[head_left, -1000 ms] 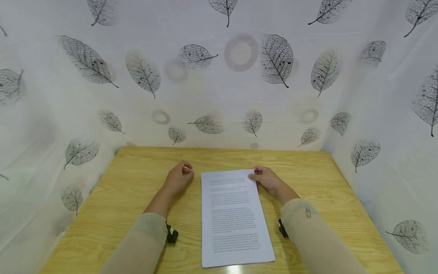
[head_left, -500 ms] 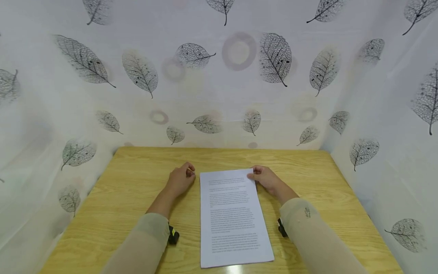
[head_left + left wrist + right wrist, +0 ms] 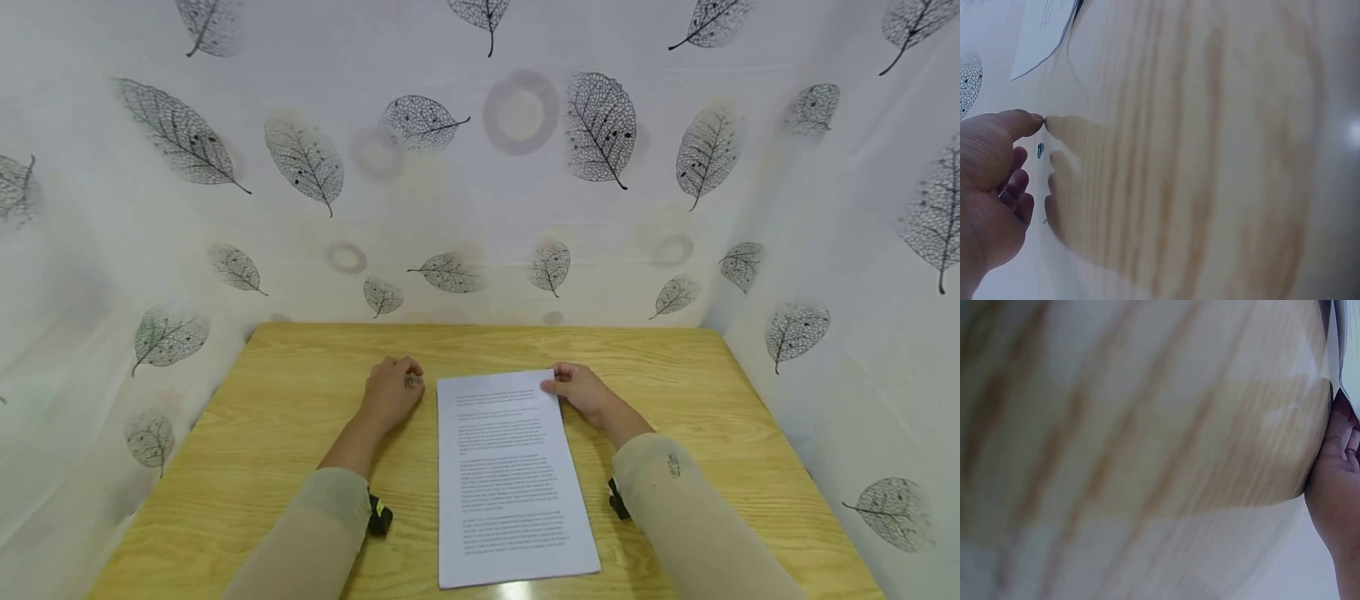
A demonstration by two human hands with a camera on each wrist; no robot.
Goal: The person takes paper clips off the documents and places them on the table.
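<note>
A stack of printed paper sheets [image 3: 517, 475] lies upright in front of me on the wooden table, its corner showing in the left wrist view. My right hand [image 3: 588, 396] pinches the stack's upper right corner, thumb on top and fingers behind; in the right wrist view the sheets [image 3: 1350, 356] bend up slightly there. Left of the stack's top edge, my left hand [image 3: 393, 392] is low over the table with loosely bent fingers. A tiny dark item [image 3: 1040, 150] shows just beyond its fingertips, apart from them in the left wrist view; its kind is unclear.
The light wooden table [image 3: 300, 358] meets a white leaf-patterned curtain [image 3: 450, 200] at the back and both sides. Black wrist cameras, such as the one under the left sleeve [image 3: 380, 517], hang near the tabletop.
My left fingers have shifted and loosened slightly, and small dark detail now shows by the fingertips. The right hand keeps its pinch on the paper; the head view has drifted slightly.
</note>
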